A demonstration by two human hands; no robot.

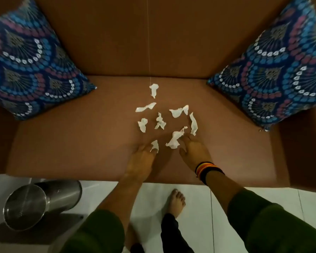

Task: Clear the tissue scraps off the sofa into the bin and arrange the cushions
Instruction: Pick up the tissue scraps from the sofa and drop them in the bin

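Several white tissue scraps (160,121) lie scattered in the middle of the brown sofa seat (80,143). My left hand (143,159) rests on the seat with its fingertips pinching a small scrap (155,145). My right hand (194,152), with bangles at the wrist, lies flat, its fingers touching a larger crumpled scrap (175,140). Two blue patterned cushions lean in the sofa's corners, one cushion at the left (29,66) and the other cushion at the right (281,75). A steel bin (35,203) stands open on the floor at the lower left.
White tiled floor (263,196) runs along the sofa's front edge. My bare foot (177,201) stands close to the sofa. The sofa arms (303,148) rise on both sides.
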